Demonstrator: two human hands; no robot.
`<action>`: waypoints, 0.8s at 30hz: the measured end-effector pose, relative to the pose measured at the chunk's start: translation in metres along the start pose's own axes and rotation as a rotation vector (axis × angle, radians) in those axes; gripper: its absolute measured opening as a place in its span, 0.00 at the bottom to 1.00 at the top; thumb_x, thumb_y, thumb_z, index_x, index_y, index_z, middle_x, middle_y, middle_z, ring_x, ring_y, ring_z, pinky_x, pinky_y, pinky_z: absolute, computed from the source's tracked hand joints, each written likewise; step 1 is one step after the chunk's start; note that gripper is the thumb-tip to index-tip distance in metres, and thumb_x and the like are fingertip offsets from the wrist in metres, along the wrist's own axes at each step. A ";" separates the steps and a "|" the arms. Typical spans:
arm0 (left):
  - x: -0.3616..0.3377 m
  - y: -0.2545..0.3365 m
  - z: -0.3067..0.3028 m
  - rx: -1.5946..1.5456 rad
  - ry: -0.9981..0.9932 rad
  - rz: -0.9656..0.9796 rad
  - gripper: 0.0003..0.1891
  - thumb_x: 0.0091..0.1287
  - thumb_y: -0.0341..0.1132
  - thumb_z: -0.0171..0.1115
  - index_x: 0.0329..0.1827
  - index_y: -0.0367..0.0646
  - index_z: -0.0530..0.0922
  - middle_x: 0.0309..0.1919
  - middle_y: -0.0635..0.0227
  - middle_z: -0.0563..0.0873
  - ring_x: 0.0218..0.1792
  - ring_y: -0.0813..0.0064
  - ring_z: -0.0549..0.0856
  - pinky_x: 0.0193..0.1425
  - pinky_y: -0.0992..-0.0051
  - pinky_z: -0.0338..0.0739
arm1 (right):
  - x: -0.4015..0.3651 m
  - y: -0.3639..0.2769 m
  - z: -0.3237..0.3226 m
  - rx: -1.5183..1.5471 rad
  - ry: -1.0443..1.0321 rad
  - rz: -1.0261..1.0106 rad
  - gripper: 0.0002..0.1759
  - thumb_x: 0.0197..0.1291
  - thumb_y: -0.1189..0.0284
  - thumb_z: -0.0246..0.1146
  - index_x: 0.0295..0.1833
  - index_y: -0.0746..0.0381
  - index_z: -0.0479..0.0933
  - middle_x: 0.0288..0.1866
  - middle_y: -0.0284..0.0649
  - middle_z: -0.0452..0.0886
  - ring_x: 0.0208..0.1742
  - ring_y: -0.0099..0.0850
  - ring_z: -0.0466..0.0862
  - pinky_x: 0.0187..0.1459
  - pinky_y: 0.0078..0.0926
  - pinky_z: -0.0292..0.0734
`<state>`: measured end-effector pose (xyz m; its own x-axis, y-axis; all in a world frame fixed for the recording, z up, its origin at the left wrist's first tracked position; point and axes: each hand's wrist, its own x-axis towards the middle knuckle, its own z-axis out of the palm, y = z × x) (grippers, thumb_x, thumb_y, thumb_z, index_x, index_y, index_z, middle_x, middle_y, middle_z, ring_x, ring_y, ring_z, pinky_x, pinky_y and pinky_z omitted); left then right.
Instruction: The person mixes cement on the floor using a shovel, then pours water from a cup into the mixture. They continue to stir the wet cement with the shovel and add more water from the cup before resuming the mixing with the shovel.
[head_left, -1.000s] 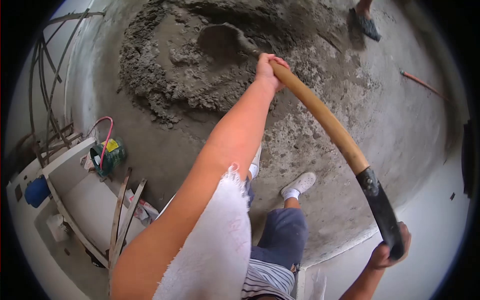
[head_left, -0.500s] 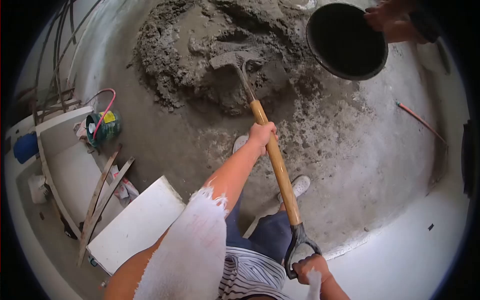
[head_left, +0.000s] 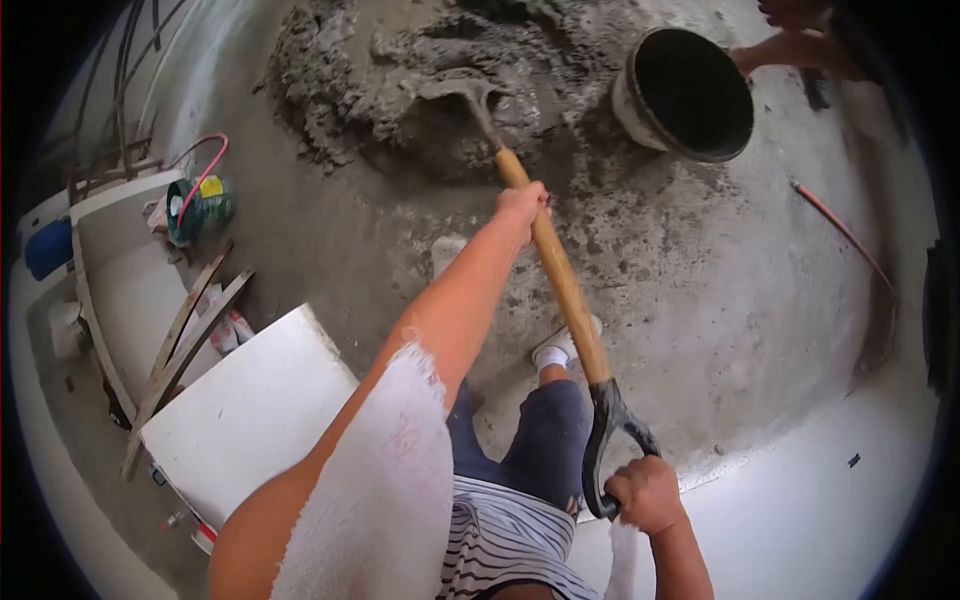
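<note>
My left hand is wrapped round the upper wooden shaft of a shovel. Lower down, my right hand grips the shovel's black D-shaped handle. The blade, coated in grey mortar, rests in a wet mortar heap at the top of the view, its tip hidden in the mix. To the right of the heap stands a round bucket with a dark inside, tilted slightly. Another person's hand is at its far right rim.
On the left are a white trough, a green container with a pink hose, wooden strips and a white slab. A thin reddish rod lies at the right. My feet are on the mortar-stained floor.
The bucket has come down beside the heap and turned more upright, showing its pale side. Both my hands and the shovel have shifted up in view, the blade pushing further into the heap.
</note>
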<state>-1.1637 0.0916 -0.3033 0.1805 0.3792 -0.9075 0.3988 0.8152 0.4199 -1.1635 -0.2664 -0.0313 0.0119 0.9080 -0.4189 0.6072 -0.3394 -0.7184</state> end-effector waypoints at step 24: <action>0.168 -0.124 -0.021 -0.102 -0.076 -0.477 0.12 0.55 0.35 0.58 0.19 0.48 0.65 0.17 0.67 0.70 0.19 0.69 0.72 0.27 0.64 0.74 | -0.022 0.046 0.186 1.036 1.441 1.769 0.10 0.60 0.68 0.59 0.28 0.58 0.68 0.17 0.28 0.64 0.14 0.20 0.64 0.15 0.21 0.60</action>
<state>-1.2021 0.0633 -0.5081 0.0657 -0.0768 -0.9949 0.3632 0.9305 -0.0478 -1.2834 -0.3474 -0.1581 0.3619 -0.7838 -0.5046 -0.9031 -0.1605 -0.3984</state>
